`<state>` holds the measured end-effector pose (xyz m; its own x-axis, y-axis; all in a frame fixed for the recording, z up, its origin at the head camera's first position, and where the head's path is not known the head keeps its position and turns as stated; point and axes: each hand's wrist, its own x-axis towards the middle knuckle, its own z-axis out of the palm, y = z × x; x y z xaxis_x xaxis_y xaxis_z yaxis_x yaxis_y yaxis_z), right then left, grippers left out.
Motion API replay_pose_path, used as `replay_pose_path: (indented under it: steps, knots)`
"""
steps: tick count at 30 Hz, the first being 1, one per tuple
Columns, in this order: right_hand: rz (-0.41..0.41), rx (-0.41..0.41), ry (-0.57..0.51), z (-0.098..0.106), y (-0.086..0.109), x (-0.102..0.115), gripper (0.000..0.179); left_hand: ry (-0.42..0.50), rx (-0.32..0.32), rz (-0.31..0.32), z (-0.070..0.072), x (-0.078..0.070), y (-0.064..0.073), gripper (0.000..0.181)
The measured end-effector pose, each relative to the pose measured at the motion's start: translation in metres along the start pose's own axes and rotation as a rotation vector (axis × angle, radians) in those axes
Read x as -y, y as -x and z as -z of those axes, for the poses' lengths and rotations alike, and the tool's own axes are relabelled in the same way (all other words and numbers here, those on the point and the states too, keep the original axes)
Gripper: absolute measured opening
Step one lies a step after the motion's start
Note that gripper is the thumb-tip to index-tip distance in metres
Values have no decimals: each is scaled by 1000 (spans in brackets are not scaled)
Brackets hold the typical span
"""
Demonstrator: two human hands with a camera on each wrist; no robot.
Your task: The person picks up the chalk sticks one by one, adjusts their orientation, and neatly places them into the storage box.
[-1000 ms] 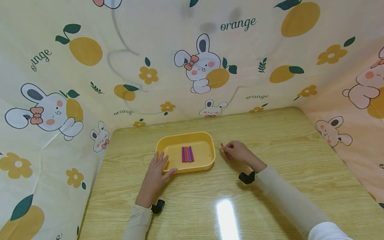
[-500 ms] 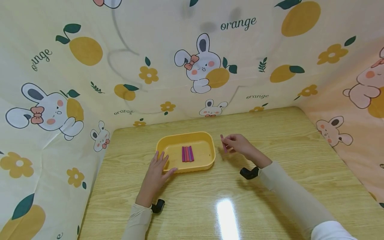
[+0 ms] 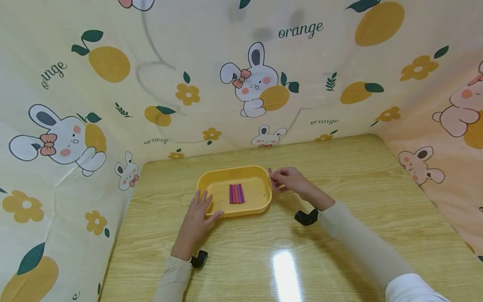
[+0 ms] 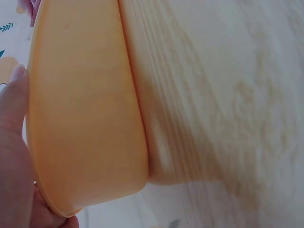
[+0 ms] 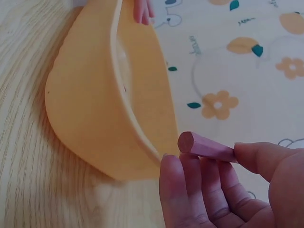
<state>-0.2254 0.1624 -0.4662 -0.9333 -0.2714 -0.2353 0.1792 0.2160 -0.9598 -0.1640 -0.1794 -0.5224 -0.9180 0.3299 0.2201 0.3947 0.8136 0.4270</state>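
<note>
A yellow tray [image 3: 260, 207] stands on the table. Inside it, several crayons [image 3: 236, 193] in purple, red and pink lie side by side in a row. My left hand [image 3: 194, 220] rests on the tray's near left corner, fingers spread over the left rim and thumb along the front rim. Just outside the tray's right end, my right hand [image 3: 292, 180] pinches a pink crayon [image 3: 270, 172] between thumb and fingers. Up close in the right wrist view, this pink crayon [image 5: 204, 145] shows a six-sided shape and a flat end facing the camera, near the tray's rim [image 5: 128, 102].
Light wood table [image 3: 234, 260] surrounds the tray, with a bright reflection at its front. A printed cloth [image 3: 211, 84] with rabbits and oranges closes off the back and sides. Black wrist cameras [image 3: 306, 217] sit under both wrists.
My right hand has lifted the pink crayon to a clearer upright angle, then moved left with it to the tray's right end. The left hand, tray and row of crayons keep their places.
</note>
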Motion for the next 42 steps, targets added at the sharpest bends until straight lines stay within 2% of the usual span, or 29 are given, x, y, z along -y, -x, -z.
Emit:
replay_pose_path:
  steps: [5,14,23,34,42]
  knots:
    - [-5,-11,-3,-8,-2,3,40,-5,8,8,0,1,0,76]
    - [1,19,-36,-18,-8,5,31,-3,17,16,0,1,0,77]
    - [18,41,-6,-27,-13,9,34,7,27,26,1,1,0,80]
    - [19,20,39,-42,-21,12,28,-1,17,28,0,2,1,80]
    - [-14,7,47,-52,-28,13,25,-6,14,20,0,1,0,78]
